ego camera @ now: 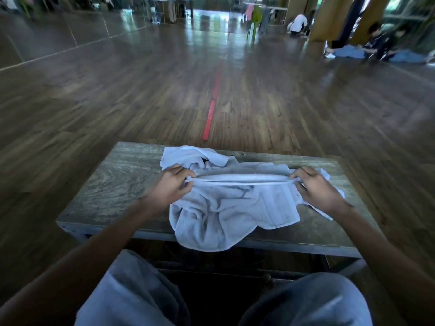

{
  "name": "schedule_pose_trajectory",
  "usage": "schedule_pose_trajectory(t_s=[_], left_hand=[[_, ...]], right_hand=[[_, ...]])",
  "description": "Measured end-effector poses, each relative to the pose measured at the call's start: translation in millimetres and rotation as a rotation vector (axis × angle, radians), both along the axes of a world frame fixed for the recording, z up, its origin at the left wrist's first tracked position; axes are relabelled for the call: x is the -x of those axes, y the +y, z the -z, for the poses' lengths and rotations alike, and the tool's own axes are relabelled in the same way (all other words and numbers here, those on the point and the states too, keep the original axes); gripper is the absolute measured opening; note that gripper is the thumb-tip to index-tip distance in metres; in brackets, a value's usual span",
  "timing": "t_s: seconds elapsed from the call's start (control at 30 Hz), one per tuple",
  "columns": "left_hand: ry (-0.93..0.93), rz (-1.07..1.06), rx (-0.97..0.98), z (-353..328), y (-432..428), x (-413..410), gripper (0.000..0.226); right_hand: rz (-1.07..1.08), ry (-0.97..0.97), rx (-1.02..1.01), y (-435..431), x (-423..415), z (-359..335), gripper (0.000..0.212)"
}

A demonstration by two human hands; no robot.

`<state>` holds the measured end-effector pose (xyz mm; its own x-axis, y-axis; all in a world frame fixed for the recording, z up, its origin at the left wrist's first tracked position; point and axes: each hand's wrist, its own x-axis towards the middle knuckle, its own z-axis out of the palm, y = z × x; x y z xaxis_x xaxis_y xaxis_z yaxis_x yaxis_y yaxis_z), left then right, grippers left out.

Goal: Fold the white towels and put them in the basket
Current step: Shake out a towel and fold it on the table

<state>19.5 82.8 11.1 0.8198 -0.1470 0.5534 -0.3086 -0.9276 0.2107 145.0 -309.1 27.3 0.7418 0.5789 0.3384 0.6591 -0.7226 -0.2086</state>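
Knees (131, 292) face table (122, 175); left hand (168, 187), right hand (317, 189) stretch towel (223, 215).

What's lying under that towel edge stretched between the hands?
More crumpled white towel heaped on the wooden table, spilling over its near edge. Whatever the heap covers is hidden.

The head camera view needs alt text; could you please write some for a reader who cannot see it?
A person's left hand and right hand pinch a white towel, pulling one edge taut over a low wooden table; the rest lies crumpled, drooping past the near edge.
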Motion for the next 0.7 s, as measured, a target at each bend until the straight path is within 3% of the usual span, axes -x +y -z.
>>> schedule_pose_trajectory(t_s=[0.2, 0.37, 0.47, 0.57, 0.63, 0.7], left_hand=[[-0.116, -0.070, -0.044, -79, 12, 1, 0.032], [-0.135, -0.145, 0.122, -161, 17, 2, 0.023], [-0.168, -0.218, 0.134, -199, 18, 7, 0.035], [-0.070, -0.280, 0.138, -221, 14, 6, 0.026], [0.029, -0.192, 0.136, -228, 10, 8, 0.017], [0.099, -0.142, 0.099, -232, 12, 12, 0.017]], right_hand=[[-0.007, -0.077, -0.073, 7, 7, -81, 0.019], [0.024, -0.146, -0.115, 13, 18, -157, 0.018], [0.033, -0.156, -0.078, 15, 26, -194, 0.018], [0.052, -0.126, 0.016, 25, 29, -213, 0.015], [0.039, -0.086, 0.126, 30, 32, -220, 0.016], [0.056, -0.067, 0.082, 26, 31, -226, 0.018]])
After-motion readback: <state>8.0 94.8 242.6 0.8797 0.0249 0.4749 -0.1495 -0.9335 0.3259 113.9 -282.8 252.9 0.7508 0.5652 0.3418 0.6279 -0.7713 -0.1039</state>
